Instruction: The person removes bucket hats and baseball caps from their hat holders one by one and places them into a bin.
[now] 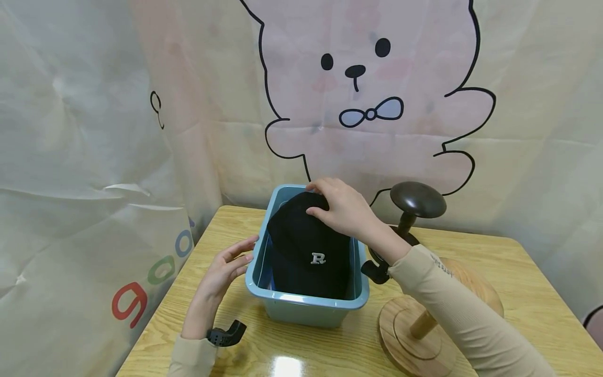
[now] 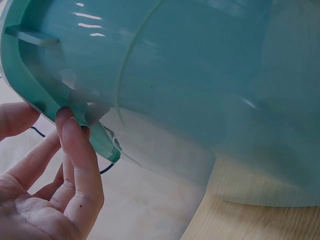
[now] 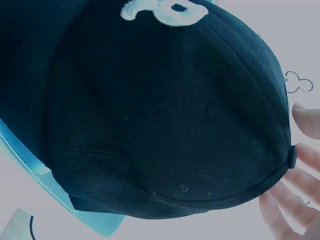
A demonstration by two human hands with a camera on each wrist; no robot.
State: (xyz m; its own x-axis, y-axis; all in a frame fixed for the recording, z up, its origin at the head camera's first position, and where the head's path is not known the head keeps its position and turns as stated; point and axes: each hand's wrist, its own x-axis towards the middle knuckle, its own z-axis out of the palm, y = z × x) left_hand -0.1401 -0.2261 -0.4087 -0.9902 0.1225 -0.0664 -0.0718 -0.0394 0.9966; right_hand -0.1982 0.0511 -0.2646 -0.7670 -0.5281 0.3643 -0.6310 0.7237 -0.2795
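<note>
A black baseball cap (image 1: 301,235) with a white letter R stands tilted in a light blue plastic basin (image 1: 306,299), crown up and brim down inside. My right hand (image 1: 341,207) is at the top of the crown, fingers by the button. In the right wrist view, the thumb (image 3: 306,122) is apart from the cap and the fingertips reach its edge. My left hand (image 1: 226,272) touches the basin's left side from outside. The left wrist view shows its fingertips (image 2: 67,117) under the rim, thumb beside them.
To the right, partly behind my right forearm, stand a wooden stand (image 1: 414,335) with a round base and a dark stand (image 1: 418,199) with a domed top. The wooden table (image 1: 518,283) meets a printed cloth backdrop (image 1: 367,152). Each wrist wears a black strap mount.
</note>
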